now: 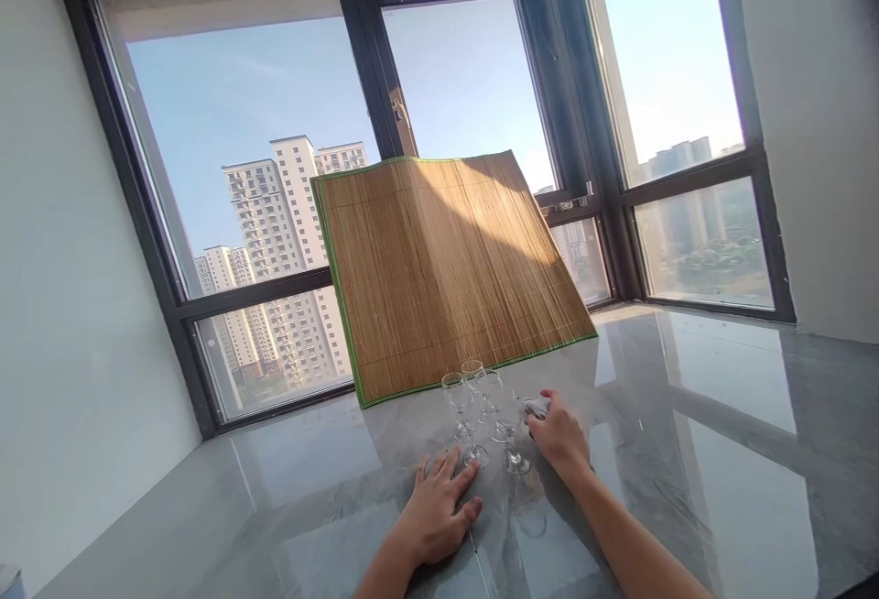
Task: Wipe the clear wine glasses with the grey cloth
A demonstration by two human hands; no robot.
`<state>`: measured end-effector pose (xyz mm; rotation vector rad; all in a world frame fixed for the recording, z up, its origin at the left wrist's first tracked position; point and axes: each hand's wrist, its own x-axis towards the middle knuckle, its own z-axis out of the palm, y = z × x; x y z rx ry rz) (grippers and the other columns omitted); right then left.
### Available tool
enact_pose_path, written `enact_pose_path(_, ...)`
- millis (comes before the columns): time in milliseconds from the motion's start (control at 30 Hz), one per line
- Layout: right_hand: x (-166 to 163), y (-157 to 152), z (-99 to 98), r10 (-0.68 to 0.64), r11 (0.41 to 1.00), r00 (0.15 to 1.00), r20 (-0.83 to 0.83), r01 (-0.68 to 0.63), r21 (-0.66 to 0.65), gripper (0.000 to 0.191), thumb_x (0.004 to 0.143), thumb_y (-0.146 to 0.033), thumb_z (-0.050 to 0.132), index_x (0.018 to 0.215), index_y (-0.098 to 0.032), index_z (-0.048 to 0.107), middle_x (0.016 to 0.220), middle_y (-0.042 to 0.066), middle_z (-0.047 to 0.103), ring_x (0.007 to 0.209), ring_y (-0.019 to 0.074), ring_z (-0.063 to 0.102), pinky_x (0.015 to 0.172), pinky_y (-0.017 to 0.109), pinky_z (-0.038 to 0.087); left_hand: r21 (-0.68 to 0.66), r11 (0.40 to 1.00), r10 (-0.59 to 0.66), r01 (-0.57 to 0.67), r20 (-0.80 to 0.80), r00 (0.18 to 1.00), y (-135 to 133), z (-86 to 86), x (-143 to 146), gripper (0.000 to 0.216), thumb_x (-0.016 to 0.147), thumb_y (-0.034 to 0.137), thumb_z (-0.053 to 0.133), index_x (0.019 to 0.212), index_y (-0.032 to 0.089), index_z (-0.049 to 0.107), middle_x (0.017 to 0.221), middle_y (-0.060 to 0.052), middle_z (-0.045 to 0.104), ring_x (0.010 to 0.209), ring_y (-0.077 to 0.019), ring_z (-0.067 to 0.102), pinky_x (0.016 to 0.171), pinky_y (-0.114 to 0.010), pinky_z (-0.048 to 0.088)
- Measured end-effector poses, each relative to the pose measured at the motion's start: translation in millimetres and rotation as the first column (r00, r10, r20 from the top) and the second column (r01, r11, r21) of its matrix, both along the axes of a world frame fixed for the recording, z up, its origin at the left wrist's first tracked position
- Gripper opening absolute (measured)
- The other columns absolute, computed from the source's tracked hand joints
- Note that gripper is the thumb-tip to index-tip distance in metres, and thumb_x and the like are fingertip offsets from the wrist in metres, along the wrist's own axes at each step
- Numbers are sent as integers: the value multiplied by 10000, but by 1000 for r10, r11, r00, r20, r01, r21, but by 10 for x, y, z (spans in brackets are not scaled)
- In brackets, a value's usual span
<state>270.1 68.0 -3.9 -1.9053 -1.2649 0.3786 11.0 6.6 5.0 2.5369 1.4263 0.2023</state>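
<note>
Several small clear stemmed glasses [481, 411] stand close together on a glossy grey marble surface [687, 452]. My left hand [439, 512] lies flat on the surface just in front of them, fingers spread, fingertips near the base of the nearest glass. My right hand [559, 439] is closed around a small crumpled whitish cloth [537, 408], right beside the rightmost glass [512, 434]. Whether the cloth touches that glass I cannot tell.
A brown bamboo mat with green edging [446, 269] leans upright against the dark window frame [371, 59] behind the glasses. White walls [61, 288] close both sides. High-rise buildings show outside.
</note>
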Motion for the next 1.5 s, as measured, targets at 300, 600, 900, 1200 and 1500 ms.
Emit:
enact_pose_path(300, 13, 45, -73, 32, 999, 999, 2, -32, 14, 624, 786, -284, 491, 1400, -185, 444, 1034, 119, 755, 995, 277, 707, 758, 290, 466, 78, 994, 80, -81, 20, 997, -3, 4, 0, 562, 932, 563, 417, 1432, 320, 504, 1616, -53, 336, 1491, -325, 247, 1216, -618, 60)
enact_pose_path(600, 34, 115, -164, 84, 996, 996, 3, -84, 25, 594, 791, -261, 507, 1377, -185, 447, 1052, 111, 737, 977, 273, 697, 746, 293, 448, 123, 989, 70, -79, 74, 995, 36, 1, -134, 528, 917, 511, 476, 1380, 263, 533, 1555, -104, 435, 1441, -318, 354, 1209, -612, 115)
enact_pose_path(900, 9, 124, -182, 135, 991, 991, 15, -135, 18, 580, 795, -244, 503, 1369, -174, 450, 940, 83, 741, 922, 264, 699, 731, 293, 435, 64, 996, 54, -58, 60, 997, 69, -52, -99, 577, 934, 568, 416, 1471, 361, 453, 1591, -56, 382, 1471, -320, 298, 1214, -624, 22)
enact_pose_path(1200, -14, 96, -146, 133, 991, 990, 36, -133, -2, 572, 790, -257, 502, 1356, -183, 470, 1024, 98, 740, 958, 262, 698, 753, 286, 445, 24, 998, 59, -60, 46, 997, 98, -58, -123, 699, 885, 636, 465, 1524, 375, 358, 1680, -8, 126, 1509, -363, 192, 1216, -612, 88)
enact_pose_path(1500, -9, 125, -198, 155, 988, 988, 29, -155, 7, 557, 792, -255, 506, 1343, -185, 467, 1011, 102, 734, 926, 260, 694, 723, 284, 432, 142, 990, -16, 5, 83, 996, 41, -17, -38, 615, 820, 574, 588, 1388, 342, 544, 1417, -79, 529, 1360, -326, 404, 1211, -573, 130)
